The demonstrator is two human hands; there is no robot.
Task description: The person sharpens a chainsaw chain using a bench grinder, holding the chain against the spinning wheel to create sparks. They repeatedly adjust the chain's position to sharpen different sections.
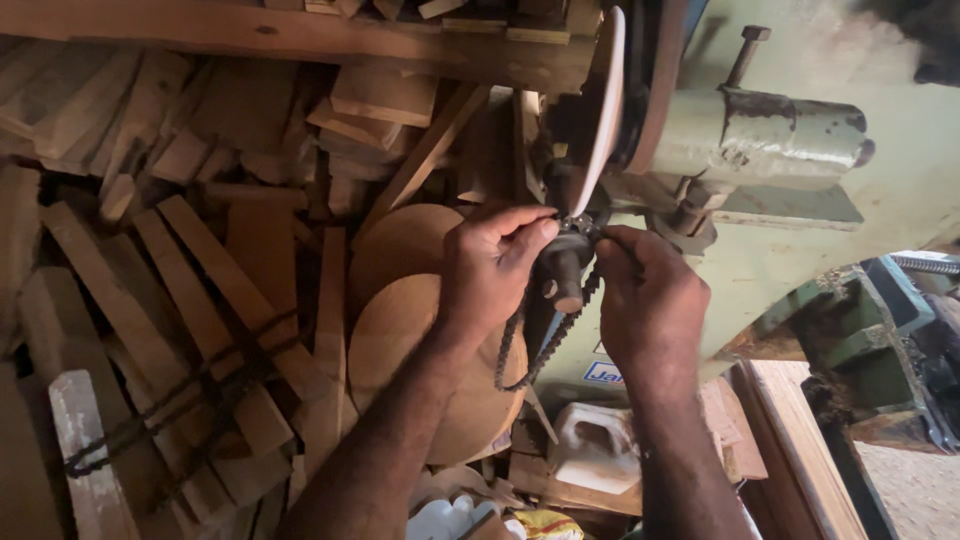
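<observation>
My left hand (pixel 490 265) pinches the top of a dark chain (pixel 545 345) where it runs over a small black sprocket (pixel 565 262) on a pale green machine (pixel 800 170). My right hand (pixel 650 300) grips the same chain from the right side, fingertips at the sprocket. The chain hangs down in a loop between both wrists. Just above the hands stands a thin pale disc (pixel 603 100) mounted on the machine's shaft.
A heap of wooden offcuts and slats (pixel 170 260) fills the left. Two round wooden discs (pixel 410 300) lie under my left forearm. A white plastic jug (pixel 597 445) sits below, and a wooden beam (pixel 300 35) crosses the top.
</observation>
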